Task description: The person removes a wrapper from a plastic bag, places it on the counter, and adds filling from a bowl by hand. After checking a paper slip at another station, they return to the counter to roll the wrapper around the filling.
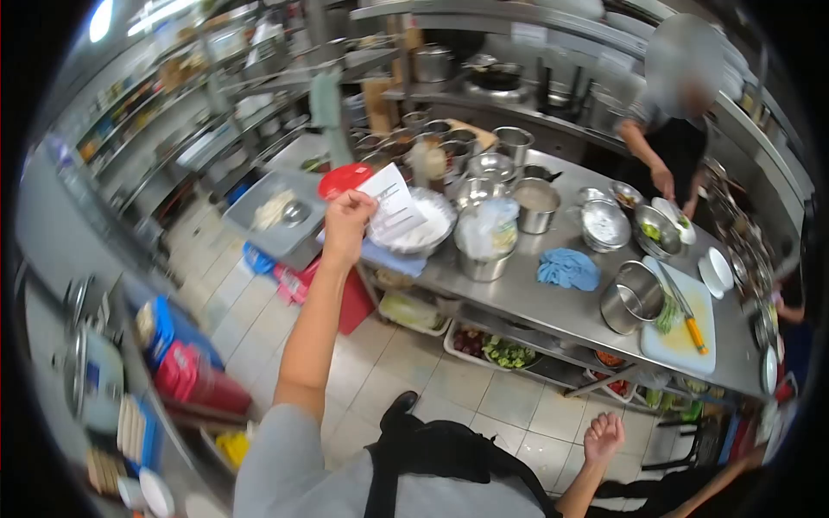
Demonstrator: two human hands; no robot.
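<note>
Raised out in front, my left hand (347,216) pinches a white paper slip with printed lines (395,203) between thumb and fingers. Behind the slip are a large bowl of white powder (425,226) and a red lid (344,179). Low at the right, my right hand (603,438) hangs over the tiled floor with its fingers curled in, and nothing shows in it. It touches nothing and is apart from the steel table (553,298).
On the table are a blue cloth (568,268), a steel pot (632,298) and a cutting board (701,338) with an orange-handled knife (693,332). A co-worker (669,129) handles a white dish across the table. Grey tub (285,246) and red bin (200,380) stand left.
</note>
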